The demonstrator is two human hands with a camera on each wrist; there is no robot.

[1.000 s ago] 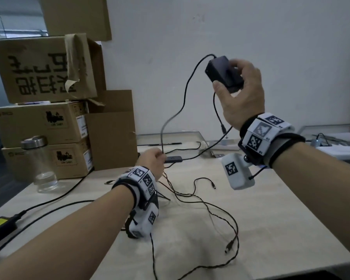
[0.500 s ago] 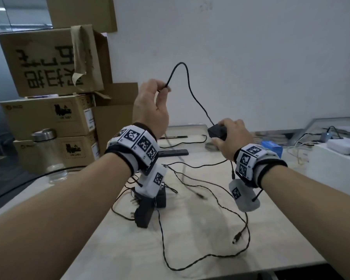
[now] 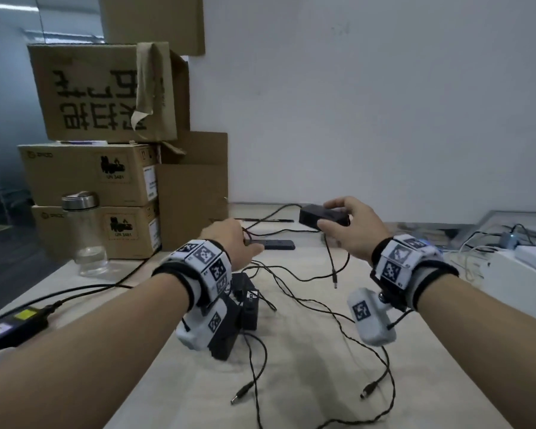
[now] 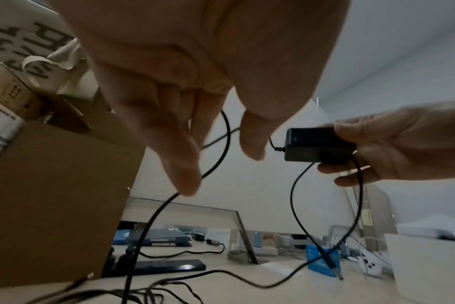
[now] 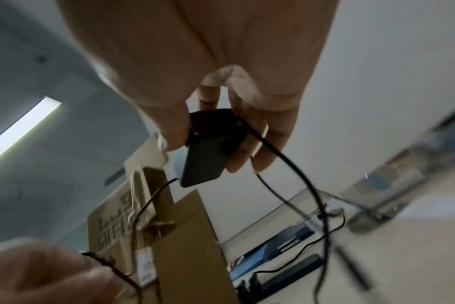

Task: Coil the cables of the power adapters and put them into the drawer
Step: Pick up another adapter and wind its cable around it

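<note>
My right hand (image 3: 328, 213) grips a small black power adapter (image 3: 313, 213) above the far part of the table; in the right wrist view thumb and fingers clamp this adapter (image 5: 208, 156). Its thin black cable (image 3: 270, 213) runs left to my left hand (image 3: 245, 239), which pinches it. In the left wrist view the cable (image 4: 221, 152) passes between the left thumb and fingers, then drops to the table. Two more black adapters (image 3: 248, 305) lie under my left wrist amid tangled loose cables with barrel plugs (image 3: 369, 391). No drawer is in view.
Stacked cardboard boxes (image 3: 106, 150) stand at the back left, with a glass bottle (image 3: 84, 233) in front. A black power strip (image 3: 276, 244) lies beyond my hands. A large black power brick (image 3: 16, 323) sits at the left edge; white boxes (image 3: 523, 274) at the right.
The right hand came down from head height with the adapter. The left hand first rose with the cable, then dropped back low over the table, still holding it.
</note>
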